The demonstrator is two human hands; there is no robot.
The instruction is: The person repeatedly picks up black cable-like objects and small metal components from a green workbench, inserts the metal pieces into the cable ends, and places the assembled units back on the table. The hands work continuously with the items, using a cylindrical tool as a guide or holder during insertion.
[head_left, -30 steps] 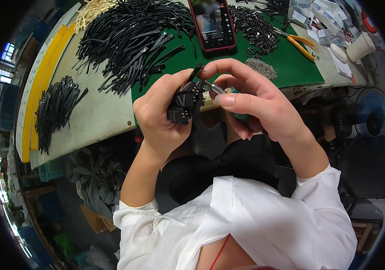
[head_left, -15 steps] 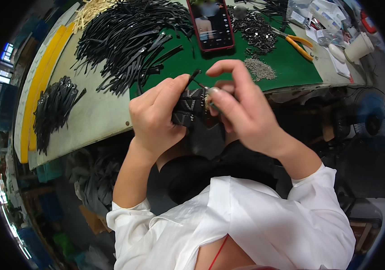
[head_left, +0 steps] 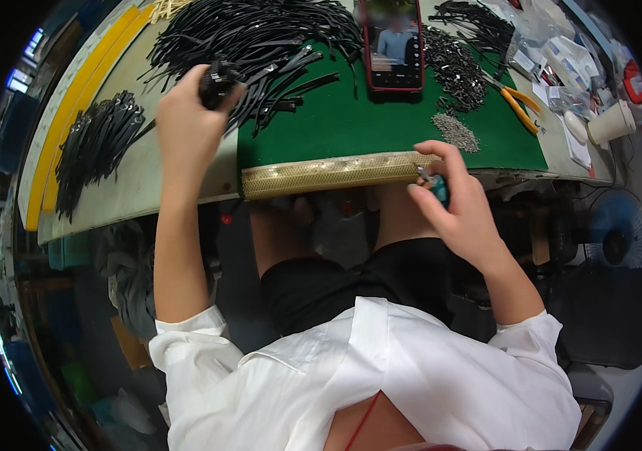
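My left hand [head_left: 188,116] is raised over the left part of the table. Its fingers are closed round a bunch of black straps [head_left: 219,81], somewhat blurred, beside a large heap of black straps [head_left: 253,34]. A smaller pile of black straps [head_left: 103,143] lies to the left of that wrist. My right hand [head_left: 462,207] is at the table's front edge, curled round a small tool with a teal handle [head_left: 439,192]. The tool's short metal tip shows near the thumb and index finger; its exact kind is unclear.
A green mat [head_left: 321,135] with a gold mesh strip [head_left: 328,174] along its front bears a phone [head_left: 394,49], dark metal parts [head_left: 456,68], small silver pieces [head_left: 456,132] and orange-handled pliers [head_left: 518,109]. A white cup [head_left: 611,124] lies at right; a fan [head_left: 617,233] stands below.
My left hand has moved up and left with the black bunch, away from my right hand. My right hand has shifted right and slightly down, still holding the tool. The gold strip is now uncovered.
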